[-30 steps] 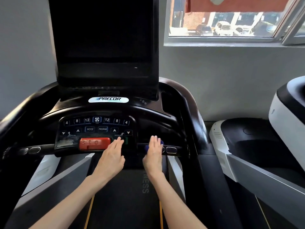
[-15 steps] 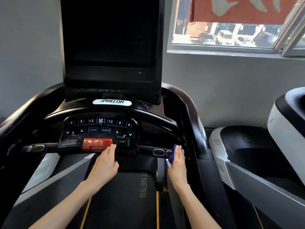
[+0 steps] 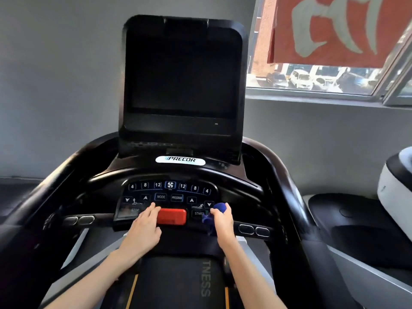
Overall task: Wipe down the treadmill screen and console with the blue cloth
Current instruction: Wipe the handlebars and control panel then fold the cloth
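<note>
Right hand (image 3: 223, 221) is closed around the blue cloth (image 3: 219, 208), bunched into a wad. Cloth sits at the right end of the console keypad (image 3: 169, 197), just right of the START key (image 3: 198, 213) and below the speed-down arrow. Its long axis runs roughly up-down in frame: the bulk sticks out above the fingers, pointing toward the screen (image 3: 182, 72), and a small tail hangs out lower left of the palm. Whether it actually presses the panel I can't tell.

Left hand (image 3: 142, 230) is open and flat, holding nothing, fingertips on the left part of the keypad over the STOP label, just beside the red stop button (image 3: 171, 216).

Screen is dark and stands upright behind the console, tilted slightly back.

Versus half a second ago: the right hand and cloth have moved inward, from the right handlebar past the grip sensors (image 3: 254, 230) to the keypad edge. The left hand has shifted from below the red button to its left side. The camera has tilted up; the whole screen is now in frame.
</note>
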### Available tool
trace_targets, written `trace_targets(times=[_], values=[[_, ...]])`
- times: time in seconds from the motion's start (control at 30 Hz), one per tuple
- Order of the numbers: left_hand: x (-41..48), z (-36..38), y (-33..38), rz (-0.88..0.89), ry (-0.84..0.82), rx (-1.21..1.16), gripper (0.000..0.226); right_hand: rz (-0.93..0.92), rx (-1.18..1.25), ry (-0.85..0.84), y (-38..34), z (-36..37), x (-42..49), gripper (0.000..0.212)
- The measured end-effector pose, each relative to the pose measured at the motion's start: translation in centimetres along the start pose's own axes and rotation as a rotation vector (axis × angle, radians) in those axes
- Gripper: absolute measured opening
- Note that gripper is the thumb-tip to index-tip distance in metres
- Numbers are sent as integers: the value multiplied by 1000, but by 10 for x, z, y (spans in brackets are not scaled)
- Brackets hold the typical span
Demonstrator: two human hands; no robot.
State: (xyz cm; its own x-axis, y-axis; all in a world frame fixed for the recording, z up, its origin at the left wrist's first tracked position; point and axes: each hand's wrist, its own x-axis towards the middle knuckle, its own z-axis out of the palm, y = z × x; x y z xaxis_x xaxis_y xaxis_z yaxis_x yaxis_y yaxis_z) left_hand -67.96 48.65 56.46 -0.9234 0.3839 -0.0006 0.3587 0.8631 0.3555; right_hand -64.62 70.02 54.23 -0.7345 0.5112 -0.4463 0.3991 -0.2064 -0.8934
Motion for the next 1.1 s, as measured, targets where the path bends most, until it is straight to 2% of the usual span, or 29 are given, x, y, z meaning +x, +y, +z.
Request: trace_targets(times=[0.1,0.17,0.27,0.4,0.63,0.8,0.93,1.0,1.1], values=[[5,-12,-27,10,18,-42,58,7,-9,-6,3,7,60,50],[9,-18,-47,7,34,-55,57,-21,-41,47,-26,15,60,54],[14,-26,-76,-29,55,-96,58,-133,-326,114,-75,36,35,52],[18,-38,-112,-101,129,-15,51,-308,-907,-33,-104,92,30,51],[24,-70,-163,-239,163,1,44,-649,-1210,-208,-82,229,20,58],[23,-75,-189,-263,134,-49,45,-941,-1274,-252,-56,282,-5,47],[17,-77,-207,-273,135,-102,45,-1059,-1375,-409,14,291,-34,43],[11,-79,-218,-280,150,-112,47,-1039,-1302,-366,39,292,-40,46],[-2,-81,-237,-351,143,-147,51,-964,-968,-222,31,315,-49,53]])
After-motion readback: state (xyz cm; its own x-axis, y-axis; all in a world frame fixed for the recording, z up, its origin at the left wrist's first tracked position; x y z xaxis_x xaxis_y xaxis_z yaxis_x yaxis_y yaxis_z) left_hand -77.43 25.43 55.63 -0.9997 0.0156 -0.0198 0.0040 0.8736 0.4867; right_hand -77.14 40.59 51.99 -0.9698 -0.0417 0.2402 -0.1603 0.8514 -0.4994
